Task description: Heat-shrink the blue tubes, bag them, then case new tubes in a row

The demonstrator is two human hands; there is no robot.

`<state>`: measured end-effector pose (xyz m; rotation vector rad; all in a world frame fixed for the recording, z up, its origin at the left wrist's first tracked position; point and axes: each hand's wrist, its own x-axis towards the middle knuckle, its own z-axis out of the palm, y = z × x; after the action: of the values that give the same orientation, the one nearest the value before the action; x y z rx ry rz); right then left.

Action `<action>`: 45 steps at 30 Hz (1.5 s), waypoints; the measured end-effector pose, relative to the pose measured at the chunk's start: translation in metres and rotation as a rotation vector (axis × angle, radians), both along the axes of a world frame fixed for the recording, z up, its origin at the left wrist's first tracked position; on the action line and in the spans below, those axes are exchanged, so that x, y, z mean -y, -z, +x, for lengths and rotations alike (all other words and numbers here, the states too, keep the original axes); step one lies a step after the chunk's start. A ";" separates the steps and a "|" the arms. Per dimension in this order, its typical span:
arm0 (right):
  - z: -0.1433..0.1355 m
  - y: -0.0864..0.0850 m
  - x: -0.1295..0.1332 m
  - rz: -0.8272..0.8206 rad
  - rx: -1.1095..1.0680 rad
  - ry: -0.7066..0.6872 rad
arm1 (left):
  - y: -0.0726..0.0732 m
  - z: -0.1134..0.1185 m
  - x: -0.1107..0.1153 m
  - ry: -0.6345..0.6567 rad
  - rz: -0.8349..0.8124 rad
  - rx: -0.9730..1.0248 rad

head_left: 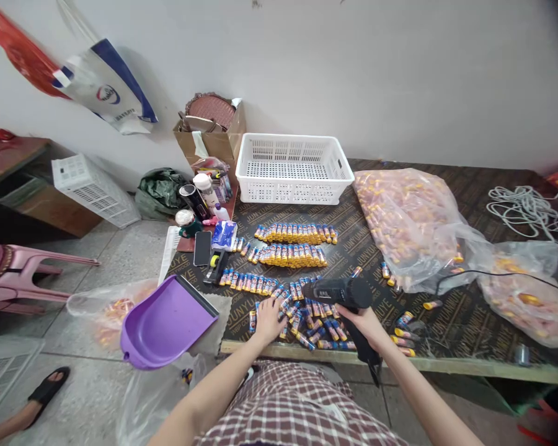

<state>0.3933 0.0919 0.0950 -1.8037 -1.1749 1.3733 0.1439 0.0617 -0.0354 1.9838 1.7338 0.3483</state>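
Note:
My right hand point(363, 323) is wrapped round the handle of a black heat gun or dryer point(337, 292), its barrel pointing left over the small cylinders. Fingers spread, my left hand point(270, 319) rests on a loose pile of blue-and-yellow cylinders point(314, 322) near the table's front edge. Behind the pile runs a line of upright cylinders point(253, 283). Two stacked rows of the same cylinders, a nearer one point(291, 254) and a farther one point(295, 233), lie further back.
A white basket point(294, 191) stands at the back. Large plastic bags of cylinders point(409, 217) lie right, with a cord trailing across. A purple dustpan point(167, 325), a tape dispenser point(216, 267) and a phone point(203, 248) are left. Another person's foot point(49, 393) shows lower left.

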 end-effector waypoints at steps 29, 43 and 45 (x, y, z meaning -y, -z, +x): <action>-0.023 -0.008 0.005 0.109 0.199 -0.223 | 0.008 -0.033 -0.080 -0.502 -0.256 -0.265; -0.078 0.017 -0.031 0.134 0.056 -0.303 | 0.009 -0.049 -0.028 -0.480 -0.351 -0.062; -0.092 0.017 -0.038 0.175 0.025 -0.340 | 0.007 -0.058 -0.020 -0.505 -0.369 -0.024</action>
<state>0.3013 0.1298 0.0777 -1.5523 -1.6189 1.3822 0.0858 0.0814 -0.0419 1.2878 2.1251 0.1504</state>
